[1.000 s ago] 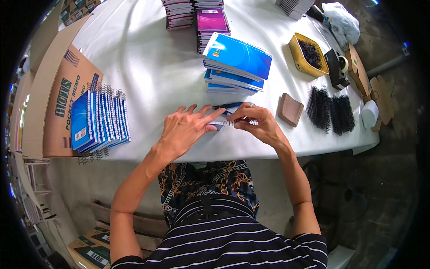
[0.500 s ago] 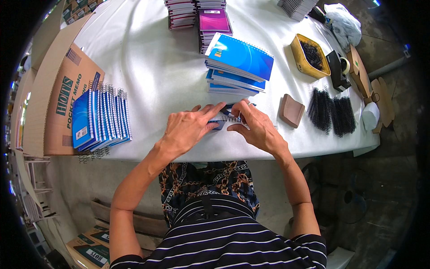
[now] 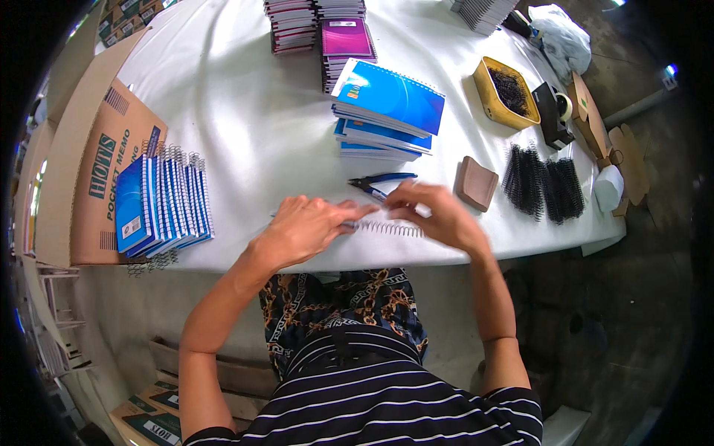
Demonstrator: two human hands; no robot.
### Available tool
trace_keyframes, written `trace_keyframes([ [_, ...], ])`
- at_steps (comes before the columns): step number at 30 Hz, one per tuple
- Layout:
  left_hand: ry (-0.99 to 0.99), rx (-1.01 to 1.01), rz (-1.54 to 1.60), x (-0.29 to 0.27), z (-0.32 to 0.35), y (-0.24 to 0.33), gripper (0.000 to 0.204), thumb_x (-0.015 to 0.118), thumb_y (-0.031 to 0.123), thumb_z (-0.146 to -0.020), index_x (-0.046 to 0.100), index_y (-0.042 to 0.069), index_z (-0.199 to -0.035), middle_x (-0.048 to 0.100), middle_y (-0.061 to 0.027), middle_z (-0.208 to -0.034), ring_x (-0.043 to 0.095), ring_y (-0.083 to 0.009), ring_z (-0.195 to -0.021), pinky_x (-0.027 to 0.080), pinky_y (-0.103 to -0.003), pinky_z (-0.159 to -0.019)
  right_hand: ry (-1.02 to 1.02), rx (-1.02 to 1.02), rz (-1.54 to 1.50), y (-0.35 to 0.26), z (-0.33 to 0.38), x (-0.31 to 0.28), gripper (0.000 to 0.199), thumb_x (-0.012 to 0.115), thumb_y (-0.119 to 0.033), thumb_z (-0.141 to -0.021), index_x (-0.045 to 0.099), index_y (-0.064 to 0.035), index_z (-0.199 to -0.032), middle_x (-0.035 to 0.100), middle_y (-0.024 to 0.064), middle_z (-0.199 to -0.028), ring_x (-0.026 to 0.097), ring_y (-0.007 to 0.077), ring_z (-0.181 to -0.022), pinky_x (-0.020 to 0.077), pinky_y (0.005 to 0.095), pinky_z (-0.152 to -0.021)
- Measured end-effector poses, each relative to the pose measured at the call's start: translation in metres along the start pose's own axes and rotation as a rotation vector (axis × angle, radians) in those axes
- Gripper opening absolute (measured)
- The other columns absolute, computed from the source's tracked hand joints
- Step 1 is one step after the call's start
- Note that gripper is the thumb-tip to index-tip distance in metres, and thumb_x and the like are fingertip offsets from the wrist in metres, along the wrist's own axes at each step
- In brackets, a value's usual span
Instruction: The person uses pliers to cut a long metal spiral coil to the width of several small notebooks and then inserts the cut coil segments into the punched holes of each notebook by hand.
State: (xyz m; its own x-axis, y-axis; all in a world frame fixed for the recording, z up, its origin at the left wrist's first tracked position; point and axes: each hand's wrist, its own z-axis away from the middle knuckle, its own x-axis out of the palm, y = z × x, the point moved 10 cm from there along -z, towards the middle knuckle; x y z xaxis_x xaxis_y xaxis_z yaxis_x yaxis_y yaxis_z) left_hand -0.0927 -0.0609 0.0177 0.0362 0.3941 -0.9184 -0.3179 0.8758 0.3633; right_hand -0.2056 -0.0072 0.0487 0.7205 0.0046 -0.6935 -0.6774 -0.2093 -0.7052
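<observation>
We are pinching a white wire spiral (image 3: 390, 228) between both hands at the near edge of the white table (image 3: 245, 134), left hand (image 3: 301, 230) steadying one end, right hand (image 3: 439, 215) gripping the other. Blue-handled pliers (image 3: 379, 181) are lying just beyond our fingers, within easy reach, and a stack of blue notebooks (image 3: 387, 111) is waiting behind them.

Pliers (image 3: 381, 181) lie between notebook stack (image 3: 387, 111) and wire spiral (image 3: 392, 228).

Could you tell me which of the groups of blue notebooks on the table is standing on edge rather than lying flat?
The row of blue notebooks at the left, leaning against the cardboard box, spirals up. The blue stack beyond the hands lies flat.
</observation>
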Motion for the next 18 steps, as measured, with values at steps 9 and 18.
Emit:
trace_keyframes([
  [9, 0.200, 0.179, -0.051, -0.003, 0.023, 0.012, 0.059, 0.065, 0.037, -0.087, 0.046, 0.034, -0.143, 0.063, 0.0023, -0.130, 0.064, -0.0287, -0.112, 0.055, -0.041, -0.082, -0.049, 0.574, 0.314, 0.112, 0.076, -0.092, 0.074, 0.086, -0.034, -0.067, 0.057, -0.0218, -0.133, 0.053, 0.0196, -0.135, 0.052, 0.0346, -0.125, 0.0409, 0.0453, -0.106],
  [18, 0.390, -0.013, -0.166, -0.017, 0.036, -0.010, 0.074, 0.074, 0.041, -0.075, 0.049, 0.022, -0.142, 0.066, -0.0008, -0.125, 0.064, -0.0295, -0.110, 0.052, -0.042, -0.091, -0.396, 0.024, -0.402, 0.013, -0.020, 0.031, 0.046, 0.065, -0.041, -0.091, 0.068, -0.0078, -0.123, 0.069, 0.0126, -0.116, 0.067, 0.0241, -0.102, 0.0514, 0.0354, -0.087],
])
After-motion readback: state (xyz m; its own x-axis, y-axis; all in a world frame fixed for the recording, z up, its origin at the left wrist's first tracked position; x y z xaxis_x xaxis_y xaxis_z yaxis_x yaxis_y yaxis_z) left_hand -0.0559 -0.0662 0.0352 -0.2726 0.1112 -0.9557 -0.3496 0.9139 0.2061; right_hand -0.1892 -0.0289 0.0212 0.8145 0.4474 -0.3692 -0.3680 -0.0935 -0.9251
